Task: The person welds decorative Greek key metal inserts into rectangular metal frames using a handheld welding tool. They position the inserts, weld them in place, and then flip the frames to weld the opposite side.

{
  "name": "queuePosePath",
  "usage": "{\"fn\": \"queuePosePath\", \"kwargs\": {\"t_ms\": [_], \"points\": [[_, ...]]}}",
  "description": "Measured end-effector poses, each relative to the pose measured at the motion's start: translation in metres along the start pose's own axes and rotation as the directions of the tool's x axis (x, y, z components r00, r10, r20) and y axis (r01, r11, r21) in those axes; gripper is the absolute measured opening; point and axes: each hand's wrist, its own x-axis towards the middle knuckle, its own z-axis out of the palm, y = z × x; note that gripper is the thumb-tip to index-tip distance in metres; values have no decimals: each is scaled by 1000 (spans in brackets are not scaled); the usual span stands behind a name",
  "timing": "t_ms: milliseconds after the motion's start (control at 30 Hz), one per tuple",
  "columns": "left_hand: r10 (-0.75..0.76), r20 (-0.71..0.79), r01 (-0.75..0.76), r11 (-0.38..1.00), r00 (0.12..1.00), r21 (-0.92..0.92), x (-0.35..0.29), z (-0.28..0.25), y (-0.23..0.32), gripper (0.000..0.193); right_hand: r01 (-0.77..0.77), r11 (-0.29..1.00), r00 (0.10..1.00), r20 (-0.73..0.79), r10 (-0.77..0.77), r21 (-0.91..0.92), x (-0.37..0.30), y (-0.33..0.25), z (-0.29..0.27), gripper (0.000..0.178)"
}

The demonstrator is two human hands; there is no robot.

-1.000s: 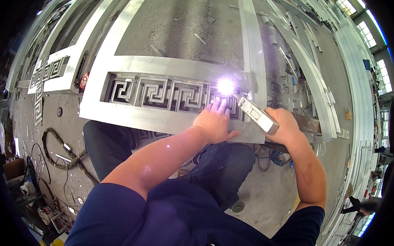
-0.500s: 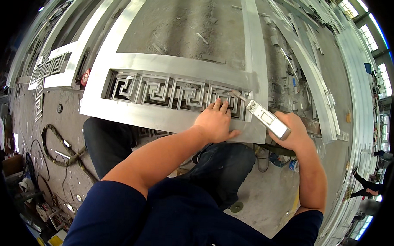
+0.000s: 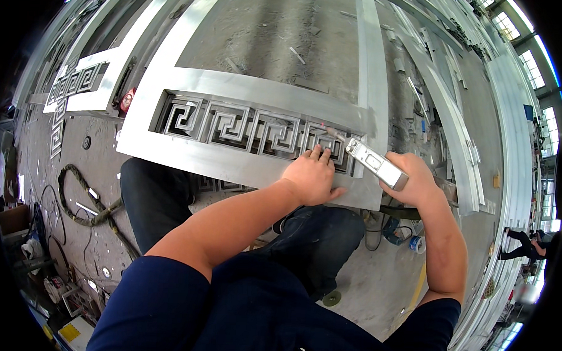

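Note:
My right hand (image 3: 417,179) is wrapped round a silver handheld laser welding gun (image 3: 375,164). Its narrow nozzle points left at the upper edge of the right-most fret piece, and a small red spot shows beside the tip. Whether the tip touches metal I cannot tell. The Greek-key fretwork (image 3: 276,133) sits in a slot of a pale metal frame (image 3: 226,159) across my knees. My left hand (image 3: 309,179) lies with fingers spread on the frame's near rail, its fingertips reaching onto the right-most fret piece, thumb out to the right.
Another frame with fretwork (image 3: 80,80) stands at the left, a red round object (image 3: 128,99) beside it. A thick hose (image 3: 64,183) coils on the floor. Long metal profiles (image 3: 447,119) lie at the right. A blue power tool (image 3: 393,232) is below the frame. One person (image 3: 526,245) is far right.
The nozzle has shifted slightly left along the fret piece, and a red spot now shows near it. My left hand keeps its place on the frame; the whole view has turned a little.

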Motion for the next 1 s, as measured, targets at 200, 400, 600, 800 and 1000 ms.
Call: {"fn": "queuePosePath", "kwargs": {"t_ms": [200,400,600,800,1000], "points": [[1,-14,-1,1000,1000,19,1,3,-1,83,11,1000,1000,5,-11,-21,6,-1,0,23],[8,-6,-8,1000,1000,17,2,2,1,84,-22,999,1000,0,22,-32,7,-2,5,23],[-1,-23,2,1000,1000,22,1,3,0,85,-3,998,1000,-13,2,-66,7,-4,6,25],[5,-51,-4,1000,999,26,1,4,0,86,-61,997,998,20,62,-53,7,-4,6,26],[13,-38,-12,999,999,33,0,2,-1,85,-51,998,999,7,52,-43,6,-4,5,23]]}}
